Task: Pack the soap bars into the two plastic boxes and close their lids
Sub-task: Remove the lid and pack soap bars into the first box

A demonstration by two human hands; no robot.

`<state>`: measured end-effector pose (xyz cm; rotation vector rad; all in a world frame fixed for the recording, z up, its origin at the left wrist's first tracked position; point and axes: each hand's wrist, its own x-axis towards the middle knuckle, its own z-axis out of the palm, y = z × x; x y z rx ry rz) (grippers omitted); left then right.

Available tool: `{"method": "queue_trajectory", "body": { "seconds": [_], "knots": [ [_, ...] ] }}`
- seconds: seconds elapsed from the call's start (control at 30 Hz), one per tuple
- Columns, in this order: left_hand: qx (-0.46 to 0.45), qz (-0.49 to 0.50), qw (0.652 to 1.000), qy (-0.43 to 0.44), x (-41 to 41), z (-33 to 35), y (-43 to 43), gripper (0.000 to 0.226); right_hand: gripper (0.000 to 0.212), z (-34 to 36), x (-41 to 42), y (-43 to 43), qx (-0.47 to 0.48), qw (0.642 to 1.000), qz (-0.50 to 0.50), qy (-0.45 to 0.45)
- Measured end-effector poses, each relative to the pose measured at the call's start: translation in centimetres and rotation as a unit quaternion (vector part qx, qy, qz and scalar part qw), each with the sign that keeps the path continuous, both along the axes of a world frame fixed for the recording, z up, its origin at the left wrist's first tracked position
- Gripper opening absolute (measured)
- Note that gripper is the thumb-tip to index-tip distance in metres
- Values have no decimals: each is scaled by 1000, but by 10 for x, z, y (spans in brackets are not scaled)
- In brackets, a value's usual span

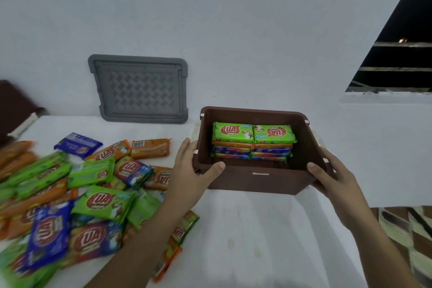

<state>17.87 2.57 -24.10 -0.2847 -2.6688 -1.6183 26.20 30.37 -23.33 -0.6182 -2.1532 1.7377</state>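
Firmly, the brown box (254, 181) was grasped by the left hand (191, 170) at its left wall and the right hand (333, 175) at its right wall. Stacked soap bars (252, 140) were packed inside it; loose bars (93, 194) were heaped left of it, with a grey lid (140, 89) leaned farther back.

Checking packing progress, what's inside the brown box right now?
Inside the brown box are two side-by-side stacks of soap bars, green ones on top, orange and blue beneath. Bars lower down and the floor under them are covered.
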Motion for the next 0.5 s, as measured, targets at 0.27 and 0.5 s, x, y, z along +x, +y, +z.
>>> {"method": "queue_trajectory", "body": {
  "seconds": [0.27,0.5],
  "knots": [
    [31,-33,999,-14,18,-24,-54,55,49,-2,16,-57,319,923,-216,-11],
    [-293,100,950,31,28,-39,-127,42,24,-34,18,-148,457,875,-78,141]
  ]
}}
